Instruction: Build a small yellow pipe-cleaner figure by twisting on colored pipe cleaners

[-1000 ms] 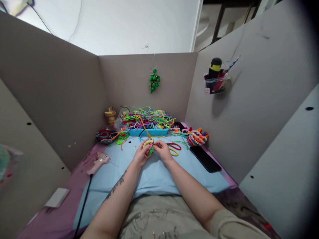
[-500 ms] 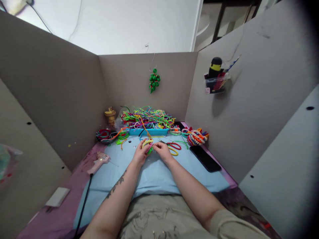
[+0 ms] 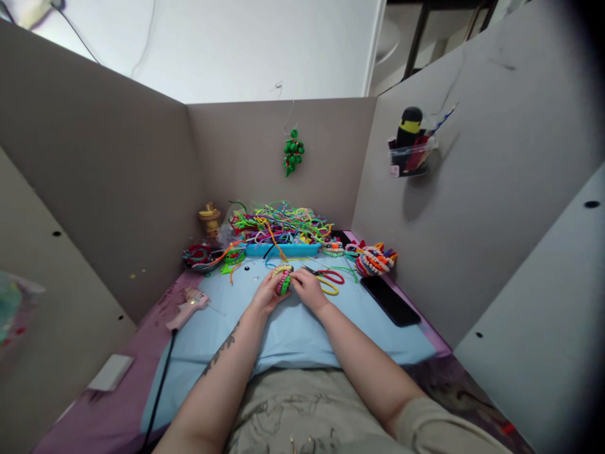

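Note:
A small coiled piece of pipe cleaners (image 3: pixel 283 279), yellow, pink and green, is held between both my hands over the light blue pillow (image 3: pixel 293 334). My left hand (image 3: pixel 265 294) grips it from the left and below. My right hand (image 3: pixel 308 289) pinches its right side. An orange pipe cleaner (image 3: pixel 275 243) runs up from the piece toward the pile. Red-and-yellow scissors (image 3: pixel 328 278) lie just right of my right hand.
A blue tray (image 3: pixel 282 250) heaped with coloured pipe cleaners stands at the back. Finished coiled pieces (image 3: pixel 374 260) sit at the right, a black phone (image 3: pixel 390 301) nearer. A pink glue gun (image 3: pixel 189 307) lies left. Grey cardboard walls (image 3: pixel 118 189) enclose three sides.
My hands and the coiled piece have barely shifted; the fingers have turned the piece slightly. Everything else stays put.

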Demonstrator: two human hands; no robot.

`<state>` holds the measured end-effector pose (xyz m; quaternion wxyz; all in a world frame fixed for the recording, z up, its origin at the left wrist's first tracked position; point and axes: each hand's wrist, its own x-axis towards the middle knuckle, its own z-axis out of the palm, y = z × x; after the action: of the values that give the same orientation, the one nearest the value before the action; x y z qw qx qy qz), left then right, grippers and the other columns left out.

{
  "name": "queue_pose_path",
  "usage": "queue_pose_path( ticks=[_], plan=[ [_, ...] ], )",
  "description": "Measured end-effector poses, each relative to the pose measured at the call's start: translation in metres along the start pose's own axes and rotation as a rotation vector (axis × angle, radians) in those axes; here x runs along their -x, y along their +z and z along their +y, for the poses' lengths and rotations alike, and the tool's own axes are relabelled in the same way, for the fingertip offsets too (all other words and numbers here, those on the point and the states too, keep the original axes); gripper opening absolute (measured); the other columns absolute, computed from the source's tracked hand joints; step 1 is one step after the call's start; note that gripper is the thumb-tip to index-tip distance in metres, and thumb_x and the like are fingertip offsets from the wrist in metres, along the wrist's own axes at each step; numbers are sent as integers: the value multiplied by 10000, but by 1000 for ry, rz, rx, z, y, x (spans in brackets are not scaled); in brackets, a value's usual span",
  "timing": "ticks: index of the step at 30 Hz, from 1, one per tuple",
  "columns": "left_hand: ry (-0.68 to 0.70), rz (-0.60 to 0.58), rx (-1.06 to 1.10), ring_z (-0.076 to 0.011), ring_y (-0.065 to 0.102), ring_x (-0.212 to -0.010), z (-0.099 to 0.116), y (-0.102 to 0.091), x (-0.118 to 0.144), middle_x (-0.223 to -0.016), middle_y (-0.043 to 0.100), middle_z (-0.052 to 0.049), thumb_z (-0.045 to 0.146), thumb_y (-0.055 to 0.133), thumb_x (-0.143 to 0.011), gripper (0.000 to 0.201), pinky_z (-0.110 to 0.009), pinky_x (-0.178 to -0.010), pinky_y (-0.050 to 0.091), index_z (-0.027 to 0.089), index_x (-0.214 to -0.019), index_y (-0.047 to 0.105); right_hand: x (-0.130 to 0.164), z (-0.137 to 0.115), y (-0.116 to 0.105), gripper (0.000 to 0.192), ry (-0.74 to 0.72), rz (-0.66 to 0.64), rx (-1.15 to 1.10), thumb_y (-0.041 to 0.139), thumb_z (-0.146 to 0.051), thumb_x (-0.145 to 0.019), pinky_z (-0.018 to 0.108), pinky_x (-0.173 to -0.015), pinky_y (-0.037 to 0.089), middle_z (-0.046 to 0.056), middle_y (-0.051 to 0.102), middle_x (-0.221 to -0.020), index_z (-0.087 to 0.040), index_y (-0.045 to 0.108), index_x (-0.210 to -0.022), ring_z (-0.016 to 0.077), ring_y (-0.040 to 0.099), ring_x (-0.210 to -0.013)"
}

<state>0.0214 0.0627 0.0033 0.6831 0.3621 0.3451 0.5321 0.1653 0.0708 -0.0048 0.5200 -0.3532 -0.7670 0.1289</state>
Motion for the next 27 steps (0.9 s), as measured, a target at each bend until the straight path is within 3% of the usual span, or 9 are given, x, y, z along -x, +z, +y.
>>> queue_pose_path(
  ticks=[4,12,21,27],
  plan=[
    [-10,-11,8,-107,587,-699,1,2,2,-862,627,-5,285,662,-676,423,-253,-622,516,225,-1076,540,1,0,0,197,-59,25,97,459,-189,-799,332,-800,414,56,605,-769,-213,654,-791,188,532,-788],
    [-45,-86,18,-97,590,-654,-1,2,3,-818,623,8,283,639,-703,392,-239,-590,521,232,-1077,535,3,0,3,182,-38,163,107,470,-200,-800,353,-805,418,58,602,-774,-219,649,-772,196,527,-797],
    [-4,-121,-7,-110,593,-716,0,3,4,-885,624,-8,309,632,-714,385,-251,-609,528,235,-1079,533,3,-8,3,176,5,168,-79,473,-205,-802,330,-788,443,54,621,-815,-210,648,-822,182,561,-813],
    [21,-54,-35,-104,590,-699,0,5,4,-865,630,-4,326,661,-684,426,-231,-597,516,232,-1082,545,1,-3,6,163,114,176,-236,506,-244,-781,311,-745,453,48,624,-780,-198,662,-770,177,574,-775]
  ],
)
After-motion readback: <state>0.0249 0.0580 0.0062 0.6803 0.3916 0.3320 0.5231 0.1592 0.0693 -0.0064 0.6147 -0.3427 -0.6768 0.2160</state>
